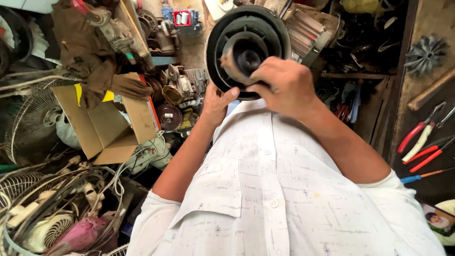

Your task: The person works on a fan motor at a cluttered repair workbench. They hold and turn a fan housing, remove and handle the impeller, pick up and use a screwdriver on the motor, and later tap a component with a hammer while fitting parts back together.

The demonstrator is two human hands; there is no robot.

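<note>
The right hand (284, 85) is curling over the front of one round black housing (246, 47), fingers pressed together and pinching something small at its centre hub, though what it is cannot be told; the left hand (215, 102) is cupping the housing's lower rim from beneath, thumb lying against the edge; the housing is being held up in front of the chest, above the white shirt (284, 199), its ridged rings facing the camera. Both forearms are rising from the shirt's short sleeves and meeting at the housing, the right one crossing the middle of the view and hiding the lower right rim. Out to the left one open cardboard box (102, 125) is sitting among tangled wires, with one wire fan guard (33, 118) beside it; to the right, three red-handled pliers (424, 142) are lying on a dark bench (426, 71), well apart from the hands.
</note>
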